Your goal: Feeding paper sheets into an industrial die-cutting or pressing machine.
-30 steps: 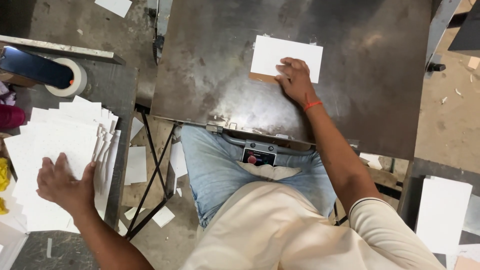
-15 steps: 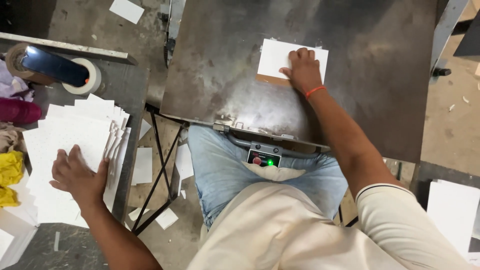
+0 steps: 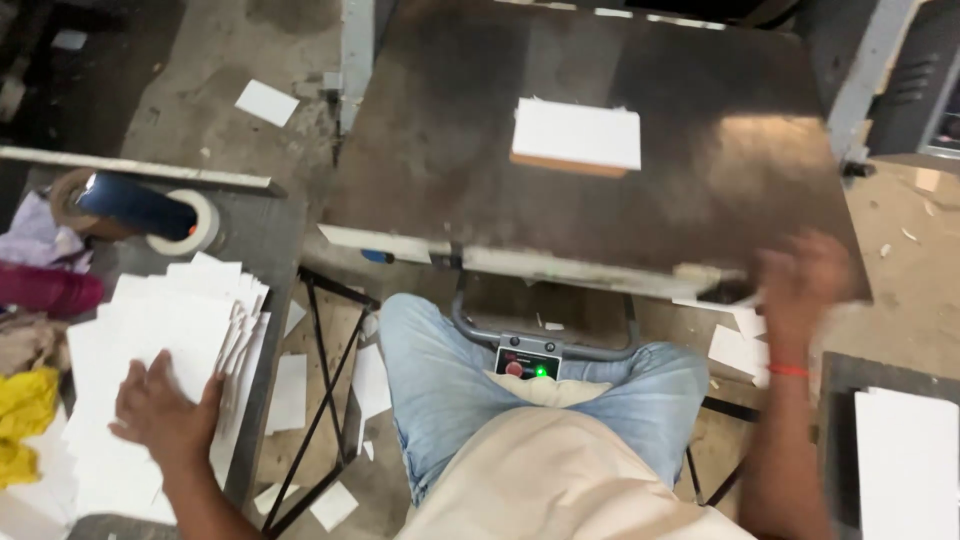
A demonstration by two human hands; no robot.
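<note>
White sheets lie in a loose fanned pile [image 3: 160, 370] on the grey side table [image 3: 262, 240] at the left of the head view, and the left hand [image 3: 160, 410] rests flat on top of them, fingers spread and open, gripping nothing. Just beyond the pile, at the far side of that table, a roll of pale tape [image 3: 190, 222] lies beside a dark blue cylinder [image 3: 135, 205]. Yellow cloth [image 3: 25, 420] and a pink object [image 3: 45, 290] sit at the left edge.

Ahead, a dark metal plate [image 3: 450, 150] fills the middle of the scene. A small stack of white cards [image 3: 577, 133] with a brown underside sits on it, towards the far side, well apart from both hands. The right hand [image 3: 805, 285] hangs at the near right edge of the plate, blurred; whether it is open or closed cannot be told. An orange band [image 3: 788, 370] circles its wrist.

Below the plate's near edge, a small control box [image 3: 527, 362] shows a red button and a green light. Another white stack [image 3: 905, 460] lies at the near right. Paper scraps [image 3: 266, 102] dot the floor.
</note>
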